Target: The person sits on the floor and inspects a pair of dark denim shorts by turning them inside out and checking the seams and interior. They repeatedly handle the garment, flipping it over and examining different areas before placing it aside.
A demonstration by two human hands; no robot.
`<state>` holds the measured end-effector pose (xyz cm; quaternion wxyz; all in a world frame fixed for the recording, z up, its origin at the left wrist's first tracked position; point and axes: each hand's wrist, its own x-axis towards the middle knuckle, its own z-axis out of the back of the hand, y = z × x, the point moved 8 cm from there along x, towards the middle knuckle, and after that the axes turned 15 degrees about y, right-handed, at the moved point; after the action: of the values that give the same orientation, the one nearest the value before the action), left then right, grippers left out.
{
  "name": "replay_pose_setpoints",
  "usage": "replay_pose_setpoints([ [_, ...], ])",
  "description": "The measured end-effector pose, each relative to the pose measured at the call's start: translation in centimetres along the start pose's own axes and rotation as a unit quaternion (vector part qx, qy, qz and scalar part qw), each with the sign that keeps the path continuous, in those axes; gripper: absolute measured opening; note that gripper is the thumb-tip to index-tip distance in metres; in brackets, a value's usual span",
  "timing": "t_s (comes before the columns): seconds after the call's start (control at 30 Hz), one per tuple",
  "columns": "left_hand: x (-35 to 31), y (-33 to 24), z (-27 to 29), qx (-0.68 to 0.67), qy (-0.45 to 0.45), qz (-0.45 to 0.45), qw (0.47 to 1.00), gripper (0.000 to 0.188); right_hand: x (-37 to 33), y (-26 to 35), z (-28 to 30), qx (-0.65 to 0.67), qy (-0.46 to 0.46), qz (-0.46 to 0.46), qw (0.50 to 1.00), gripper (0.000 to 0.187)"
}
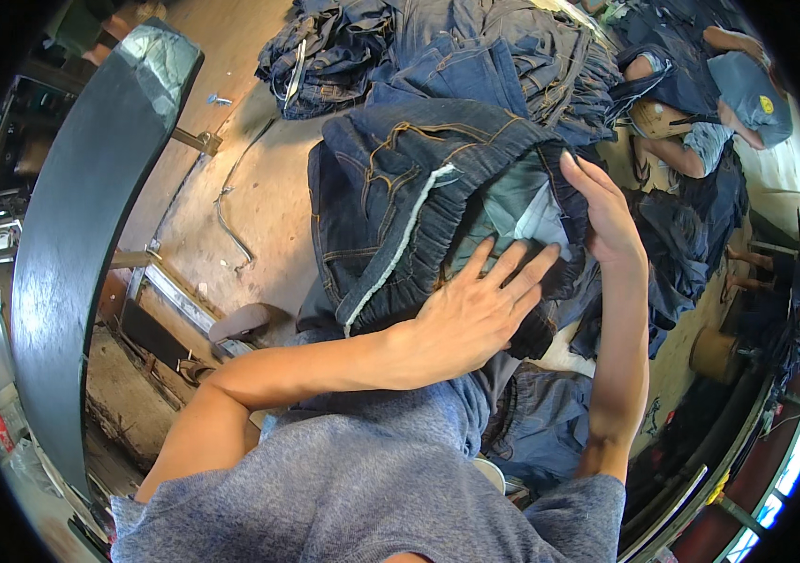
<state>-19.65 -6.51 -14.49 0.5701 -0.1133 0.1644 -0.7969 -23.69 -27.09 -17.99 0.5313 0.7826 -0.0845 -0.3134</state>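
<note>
A pair of dark blue denim trousers (362, 202) with orange stitching and a gathered elastic waistband is bunched up before me. A frayed whitish edge runs along the waistband. Its opening shows the pale grey-green lining (526, 206) inside. My left hand (480, 310) lies across the near side of the opening, fingers spread and reaching onto the cloth. At the right end of the waistband, my right hand (611, 216) grips the edge; some of its fingers are hidden by the fabric.
Heaps of dark denim (550, 80) lie at the back and right. A long black board (81, 235) curves along the left, over a wooden floor with a loose cord (223, 197). A person in a grey-blue cap (747, 89) sits among the denim at the far right.
</note>
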Motion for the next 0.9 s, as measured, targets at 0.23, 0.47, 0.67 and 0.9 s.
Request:
replay_pose_setpoints([
  [0.23, 1.3, 0.7, 0.9, -0.021, -0.007, -0.019, 1.0, 0.084, -1.2, -0.8, -0.4, -0.04, 0.006, -0.018, 0.999, 0.034],
  [0.47, 0.8, 0.9, 0.3, -0.031, 0.007, 0.008, 0.999, 0.09, -1.4, -0.9, -2.1, -0.088, 0.038, -0.01, 0.995, 0.034],
  [0.67, 0.6, 0.6, 0.3, -0.028, -0.016, -0.004, 0.999, 0.084, -1.4, -1.3, -2.9, -0.091, 0.086, -0.014, 0.992, 0.032],
  [0.9, 0.8, 0.8, 0.3, -0.026, -0.004, 0.008, 1.0, 0.085, -1.8, -1.3, -3.3, -0.101, 0.08, 0.006, 0.992, 0.031],
])
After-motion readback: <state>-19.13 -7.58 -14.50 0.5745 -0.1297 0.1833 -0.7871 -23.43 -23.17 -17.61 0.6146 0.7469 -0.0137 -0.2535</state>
